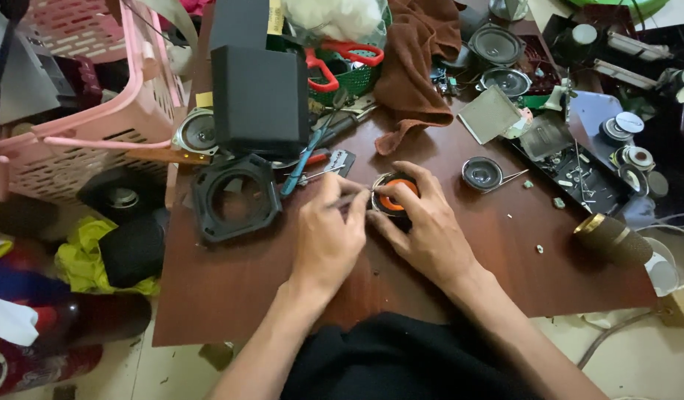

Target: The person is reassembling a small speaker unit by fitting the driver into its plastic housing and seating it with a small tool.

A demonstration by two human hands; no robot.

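A small round speaker driver (pixel 395 198) with an orange cone sits on the brown wooden table (pixel 231 289). My right hand (pixel 423 222) wraps around it from the right and steadies it. My left hand (pixel 328 235) pinches a thin metal tool (pixel 355 194) whose tip reaches the driver's left rim. Both wrists rest on the table in front of my dark clothing.
A black square speaker frame (pixel 234 196) lies to the left, a black box (pixel 259 100) behind it. A loose speaker (pixel 482 173), a circuit board tray (pixel 579 178), a brown cloth (pixel 419 59), red-handled scissors (pixel 342 55) in a green basket, a pink basket (pixel 97 111) and a microphone (pixel 614 238) surround the work spot.
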